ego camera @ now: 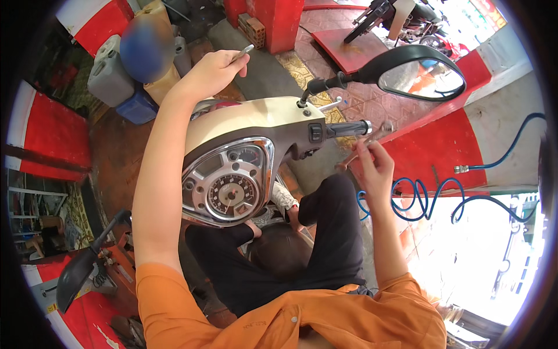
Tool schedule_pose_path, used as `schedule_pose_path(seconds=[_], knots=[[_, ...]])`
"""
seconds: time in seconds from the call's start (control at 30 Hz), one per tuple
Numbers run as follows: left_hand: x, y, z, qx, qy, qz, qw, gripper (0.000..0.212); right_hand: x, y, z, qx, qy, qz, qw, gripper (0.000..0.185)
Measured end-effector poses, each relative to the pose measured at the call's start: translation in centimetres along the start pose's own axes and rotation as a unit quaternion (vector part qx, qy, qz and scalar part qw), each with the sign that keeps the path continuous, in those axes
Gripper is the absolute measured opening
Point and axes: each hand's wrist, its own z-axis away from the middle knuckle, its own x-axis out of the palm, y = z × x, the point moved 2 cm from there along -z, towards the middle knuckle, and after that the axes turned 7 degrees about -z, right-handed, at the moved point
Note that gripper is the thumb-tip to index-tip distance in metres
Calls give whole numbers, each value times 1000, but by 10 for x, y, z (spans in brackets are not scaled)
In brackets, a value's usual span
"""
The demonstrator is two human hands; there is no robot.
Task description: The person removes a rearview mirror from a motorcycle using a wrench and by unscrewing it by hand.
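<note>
I sit astride a scooter with a cream handlebar cover point(244, 115) and a chrome-rimmed instrument cluster point(231, 192). My left hand point(216, 72) is raised beyond the cover, closed around a slim metal tool point(243, 52); only its rounded end shows, so its kind is unclear. Just behind the right handlebar grip point(348, 128), my right hand point(375, 168) pinches a metal wrench point(383, 130) by its middle. Motion blurs the wrench, and one end points up past the grip. Above that grip rises the right mirror point(420, 83); my left forearm hides the cluster's left side.
The left mirror point(80, 279) juts out at lower left. A coiled blue air hose point(418, 200) with a metal coupling point(461, 169) hangs at right. Plastic jerrycans point(109, 80) and a blurred blue round shape point(146, 50) stand ahead left. Another motorbike point(405, 19) is parked beyond a red ramp point(344, 50).
</note>
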Motion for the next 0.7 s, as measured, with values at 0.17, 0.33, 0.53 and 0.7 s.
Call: schedule_pose_path(seconds=[0.17, 0.33, 0.53, 0.7], knots=[[5, -11, 2, 47, 24, -96, 994, 41, -15, -20, 74, -75, 4, 163, 984, 6], [4, -8, 14, -27, 56, -229, 971, 29, -49, -3, 134, 213, -16, -164, 963, 23], [7, 56, 33, 57, 239, -390, 887, 19, -81, 14, 178, 213, -23, -302, 929, 43], [0, 79, 84, 39, 270, -406, 872, 16, -71, 33, 167, 165, 3, -177, 970, 18]])
